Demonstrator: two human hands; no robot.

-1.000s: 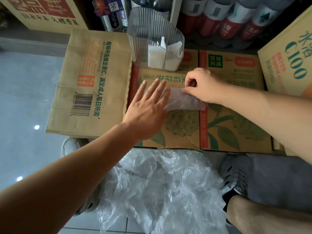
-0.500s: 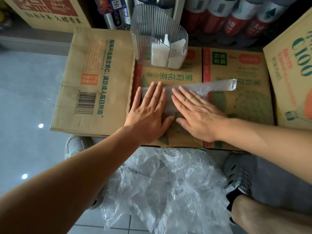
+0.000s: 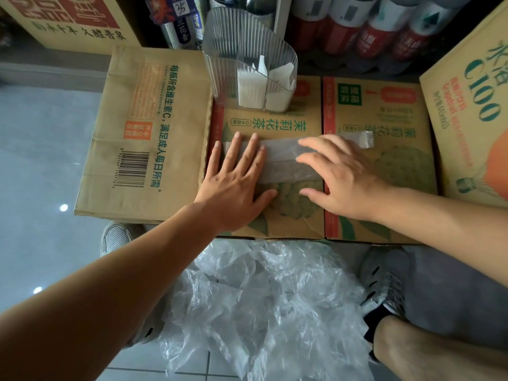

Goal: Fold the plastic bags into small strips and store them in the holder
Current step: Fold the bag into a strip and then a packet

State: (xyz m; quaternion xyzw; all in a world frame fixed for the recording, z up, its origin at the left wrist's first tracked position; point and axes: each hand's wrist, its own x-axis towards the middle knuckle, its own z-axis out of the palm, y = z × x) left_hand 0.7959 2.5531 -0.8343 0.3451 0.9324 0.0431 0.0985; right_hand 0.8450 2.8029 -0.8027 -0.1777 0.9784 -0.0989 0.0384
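Plastic strip (image 3: 277,160) (folded) pressed flat: left hand (image 3: 236,180), right hand (image 3: 338,174).

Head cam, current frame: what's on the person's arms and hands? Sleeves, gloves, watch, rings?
Nothing worn that shows. The left hand and right hand are bare: no gloves, no rings visible. Neither wrist carries a watch or band. The left forearm and right forearm are uncovered up to the frame edge, so no sleeve is in view. Nails look short, unpainted.
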